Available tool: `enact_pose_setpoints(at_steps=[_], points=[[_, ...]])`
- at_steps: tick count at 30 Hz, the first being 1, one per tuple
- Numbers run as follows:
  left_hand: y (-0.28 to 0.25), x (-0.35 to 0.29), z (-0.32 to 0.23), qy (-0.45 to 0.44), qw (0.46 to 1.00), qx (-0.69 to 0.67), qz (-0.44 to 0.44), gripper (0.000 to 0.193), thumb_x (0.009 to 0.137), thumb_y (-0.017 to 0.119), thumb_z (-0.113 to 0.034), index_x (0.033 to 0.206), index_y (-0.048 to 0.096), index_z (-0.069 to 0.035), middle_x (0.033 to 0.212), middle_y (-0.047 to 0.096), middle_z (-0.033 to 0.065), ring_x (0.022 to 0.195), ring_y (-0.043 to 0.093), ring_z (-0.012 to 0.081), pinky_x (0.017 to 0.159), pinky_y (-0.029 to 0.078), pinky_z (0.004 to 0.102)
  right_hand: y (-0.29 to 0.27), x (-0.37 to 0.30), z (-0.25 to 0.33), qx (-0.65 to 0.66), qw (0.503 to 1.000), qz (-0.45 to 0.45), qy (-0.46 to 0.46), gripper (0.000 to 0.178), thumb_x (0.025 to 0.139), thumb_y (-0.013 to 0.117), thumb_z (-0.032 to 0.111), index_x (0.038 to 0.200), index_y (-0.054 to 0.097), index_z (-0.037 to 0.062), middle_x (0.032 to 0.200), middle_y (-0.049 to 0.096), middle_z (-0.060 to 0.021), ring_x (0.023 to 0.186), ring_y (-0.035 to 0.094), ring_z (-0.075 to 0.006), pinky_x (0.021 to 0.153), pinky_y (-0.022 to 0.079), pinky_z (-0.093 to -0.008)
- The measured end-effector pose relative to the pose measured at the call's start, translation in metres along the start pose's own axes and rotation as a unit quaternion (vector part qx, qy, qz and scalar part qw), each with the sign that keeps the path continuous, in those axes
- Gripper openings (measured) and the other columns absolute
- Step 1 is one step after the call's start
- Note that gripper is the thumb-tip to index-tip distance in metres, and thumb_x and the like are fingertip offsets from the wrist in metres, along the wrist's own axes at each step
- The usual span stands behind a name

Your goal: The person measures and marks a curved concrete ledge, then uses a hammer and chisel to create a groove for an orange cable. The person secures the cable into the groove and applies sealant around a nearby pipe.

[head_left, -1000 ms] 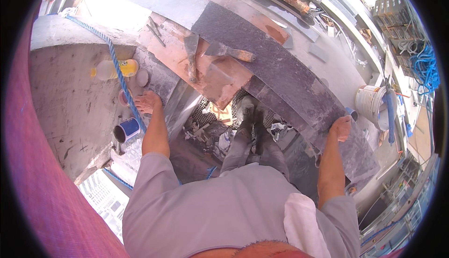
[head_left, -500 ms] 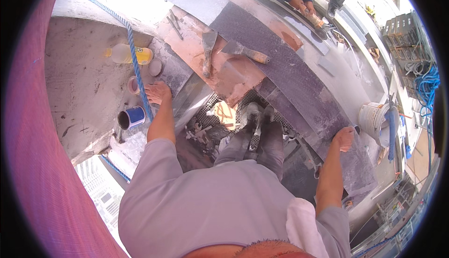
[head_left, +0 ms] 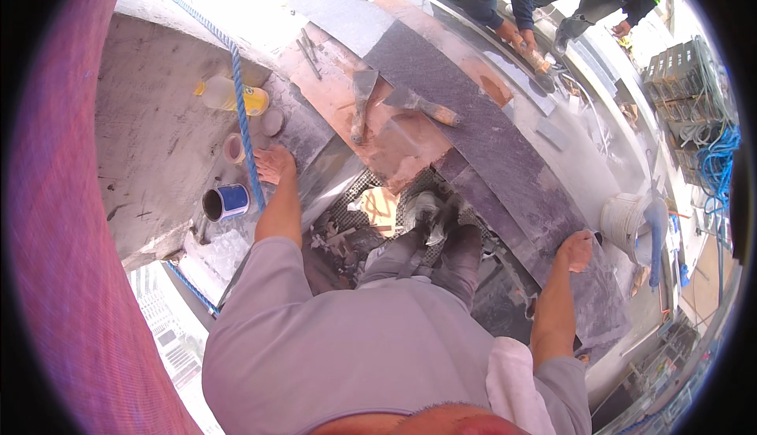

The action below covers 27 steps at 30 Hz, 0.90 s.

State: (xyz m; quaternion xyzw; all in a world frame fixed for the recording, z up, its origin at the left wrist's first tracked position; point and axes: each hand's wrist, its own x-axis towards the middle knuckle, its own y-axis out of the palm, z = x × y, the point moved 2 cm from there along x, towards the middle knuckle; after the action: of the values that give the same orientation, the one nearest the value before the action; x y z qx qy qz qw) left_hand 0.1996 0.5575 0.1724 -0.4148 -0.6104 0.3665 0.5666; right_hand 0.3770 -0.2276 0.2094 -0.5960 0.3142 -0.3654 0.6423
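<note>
My left hand (head_left: 276,165) lies flat with its fingers spread on the dusty ledge, beside a blue rope (head_left: 239,88). Close to it are a small pinkish cup (head_left: 233,149), a round lid (head_left: 272,121) and an open can with a blue label (head_left: 233,201). My right hand (head_left: 578,251) has its fingers curled at the edge of the dark stone slab (head_left: 505,139). A small dark bit shows by its fingertips; what it is I cannot make out. Two scrapers, one upright (head_left: 363,104) and one slanted (head_left: 423,106), rest on the reddish slab ahead.
A bottle with yellow liquid (head_left: 233,97) lies left of the rope. A white bucket (head_left: 623,221) stands right of my right hand. Below me is a debris-strewn gap with a cardboard piece (head_left: 379,210). Across the slabs a co-worker's hands (head_left: 518,39) hold a tool.
The whole view has shifted slightly, showing more of the co-worker at the top. Both my hands stay about where they were on the surfaces.
</note>
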Motion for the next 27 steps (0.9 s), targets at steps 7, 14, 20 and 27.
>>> enact_pose_setpoints(at_steps=[7,14,20,27], points=[[-0.001,0.004,0.000,-0.015,0.999,-0.001,0.029,0.042,0.097,0.056,-0.035,0.130,0.059,-0.010,0.127,0.071,0.0174,0.121,0.067,0.0400,0.103,0.046,0.0581,0.015,0.007,-0.005,0.016,0.999,-0.035,-0.033,0.057,0.108,0.039,0.050,0.095,0.081,0.0125,0.100,0.081,-0.0155,0.090,0.076,-0.0431,0.078,0.057,-0.0578],[0.003,0.005,-0.002,-0.019,0.999,0.007,0.024,0.041,0.096,0.057,-0.034,0.130,0.059,-0.011,0.130,0.068,0.0171,0.122,0.066,0.0393,0.103,0.046,0.0577,0.008,0.002,-0.003,0.004,0.999,-0.027,-0.036,0.056,0.108,0.039,0.048,0.096,0.081,0.0120,0.101,0.081,-0.0149,0.091,0.076,-0.0430,0.077,0.057,-0.0572],[0.023,0.011,0.009,-0.011,1.000,0.010,-0.002,0.041,0.091,0.061,-0.035,0.124,0.061,-0.011,0.129,0.063,0.0131,0.125,0.060,0.0357,0.101,0.047,0.0564,0.014,0.005,-0.004,-0.005,0.999,-0.032,-0.032,0.056,0.108,0.040,0.049,0.098,0.081,0.0120,0.104,0.081,-0.0145,0.094,0.077,-0.0424,0.078,0.058,-0.0578],[0.026,0.012,0.007,-0.015,1.000,0.009,-0.005,0.040,0.091,0.061,-0.035,0.123,0.061,-0.011,0.129,0.062,0.0130,0.125,0.059,0.0356,0.101,0.047,0.0566,0.013,0.005,-0.004,0.000,0.999,-0.036,-0.027,0.054,0.108,0.040,0.048,0.102,0.082,0.0134,0.106,0.081,-0.0152,0.098,0.076,-0.0429,0.083,0.058,-0.0577]])
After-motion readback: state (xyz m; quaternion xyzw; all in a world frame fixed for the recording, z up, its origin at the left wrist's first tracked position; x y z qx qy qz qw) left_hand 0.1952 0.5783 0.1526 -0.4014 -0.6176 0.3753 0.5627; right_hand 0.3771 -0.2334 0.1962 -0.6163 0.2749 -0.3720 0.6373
